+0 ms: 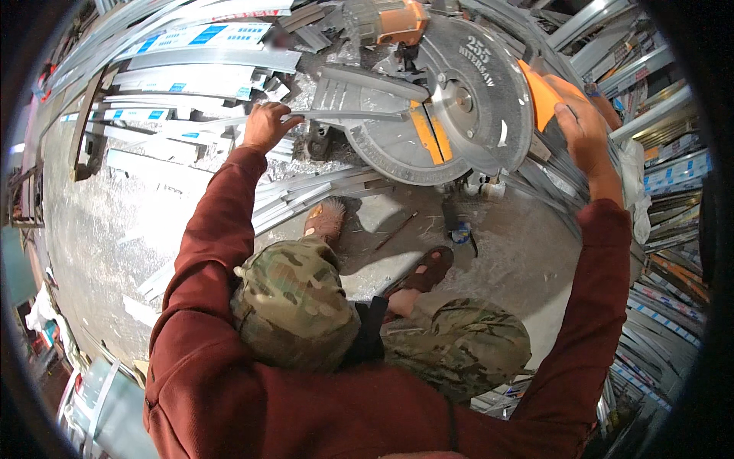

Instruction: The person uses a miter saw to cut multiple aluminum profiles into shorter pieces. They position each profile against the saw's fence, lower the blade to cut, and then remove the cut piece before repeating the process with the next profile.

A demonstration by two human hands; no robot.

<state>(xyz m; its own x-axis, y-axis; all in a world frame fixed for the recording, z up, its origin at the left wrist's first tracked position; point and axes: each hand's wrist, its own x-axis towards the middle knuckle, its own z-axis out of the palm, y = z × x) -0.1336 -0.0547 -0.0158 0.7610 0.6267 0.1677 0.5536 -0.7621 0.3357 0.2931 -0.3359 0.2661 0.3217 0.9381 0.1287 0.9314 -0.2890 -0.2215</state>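
At eleven o'clock, a thin metal strip was held in the curled left hand, its end laid over the saw toward one; at two, the orange handle was grasped by the outstretched right hand.

The slim, straight grey strip looks like smooth metal with a dull sheen, the saw's round grey base like matt, dusty metal, and its dark grey disc-shaped guard smooth and faintly glossy. The bright orange curved handle resembles smooth plastic; the long brick-red sleeves are soft, matt cloth.
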